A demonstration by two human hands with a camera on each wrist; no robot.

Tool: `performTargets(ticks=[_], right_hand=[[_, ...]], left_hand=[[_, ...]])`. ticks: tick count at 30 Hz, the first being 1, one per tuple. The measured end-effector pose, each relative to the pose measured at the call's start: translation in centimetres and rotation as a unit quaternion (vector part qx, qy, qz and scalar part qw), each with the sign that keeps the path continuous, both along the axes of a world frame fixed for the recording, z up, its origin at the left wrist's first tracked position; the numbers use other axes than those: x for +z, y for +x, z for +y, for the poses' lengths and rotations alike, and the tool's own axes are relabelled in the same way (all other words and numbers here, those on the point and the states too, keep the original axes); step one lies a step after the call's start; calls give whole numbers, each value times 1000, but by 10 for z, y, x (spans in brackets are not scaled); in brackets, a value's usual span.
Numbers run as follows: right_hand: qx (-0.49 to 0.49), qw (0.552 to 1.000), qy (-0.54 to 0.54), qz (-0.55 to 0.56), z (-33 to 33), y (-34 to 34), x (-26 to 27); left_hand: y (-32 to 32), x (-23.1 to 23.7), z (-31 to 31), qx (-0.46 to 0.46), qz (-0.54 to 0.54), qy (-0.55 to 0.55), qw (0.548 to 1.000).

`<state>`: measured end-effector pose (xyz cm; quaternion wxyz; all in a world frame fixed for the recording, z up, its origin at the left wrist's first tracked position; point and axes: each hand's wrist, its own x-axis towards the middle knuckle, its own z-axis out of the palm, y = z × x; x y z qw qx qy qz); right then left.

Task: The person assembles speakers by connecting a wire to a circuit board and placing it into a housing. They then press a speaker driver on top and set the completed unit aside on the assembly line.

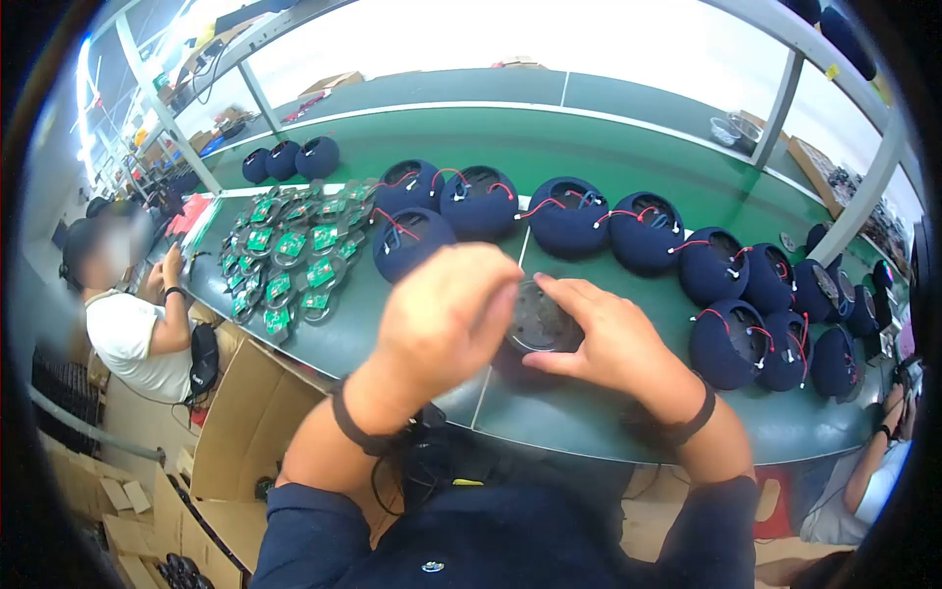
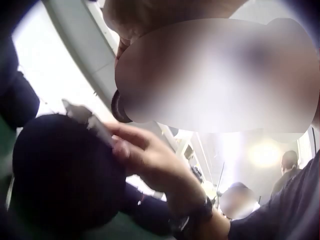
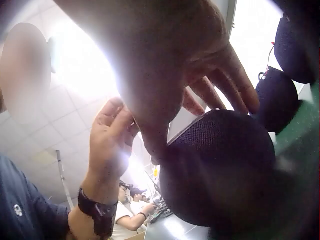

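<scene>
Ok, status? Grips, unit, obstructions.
Left grip raised, fingers curled. Right grip holding round dark unit. Wired units stand beyond, apart from it.

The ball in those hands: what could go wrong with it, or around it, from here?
The ball is round and only the right hand plainly grips it, so it might roll or twist if that hold loosens. Red wires stick out of nearby balls and could get snagged by a passing hand. The green boards lie heaped loosely beyond the left hand; a bump might slide some.
</scene>
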<state>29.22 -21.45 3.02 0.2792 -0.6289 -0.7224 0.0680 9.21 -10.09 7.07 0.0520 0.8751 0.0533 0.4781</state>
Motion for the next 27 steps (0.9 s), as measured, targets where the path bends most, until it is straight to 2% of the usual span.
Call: performTargets(ticks=[1,3,6,8,11,13,14,16,17,20,22,23,24,27], right_hand=[[-4,1000,1,-9,0,-3,5],[-41,996,-71,-39,2,-12,12],[-28,994,-100,-20,18,-17,15],[-16,985,-172,2,25,-19,28],[-32,978,-205,-12,32,-22,28],[-30,979,-203,-2,33,-18,25],[-20,983,-181,9,33,-15,20],[-22,985,-171,8,28,-13,27],[-32,983,-183,-7,22,-12,35],[-40,991,-127,6,11,11,52],[-53,991,-122,24,8,35,89],[-75,994,-72,30,6,49,102],[-126,989,-78,23,11,65,115],[-178,983,-39,-19,47,126,129]], left_hand=[[2,13,8,1,-27,-15,1000],[15,35,32,17,40,-72,996],[64,43,94,-16,52,13,998],[101,45,121,49,105,-85,990],[155,25,172,69,150,-131,978],[187,1,204,155,211,-47,964],[194,-4,208,151,212,-46,965],[208,-7,214,231,298,-15,926],[215,-7,219,226,296,-12,928],[222,-13,229,221,332,-30,917],[225,-21,237,222,353,-26,909],[227,-24,241,222,375,-21,900],[230,-27,242,224,403,-27,887],[234,-44,246,211,426,-41,879]])
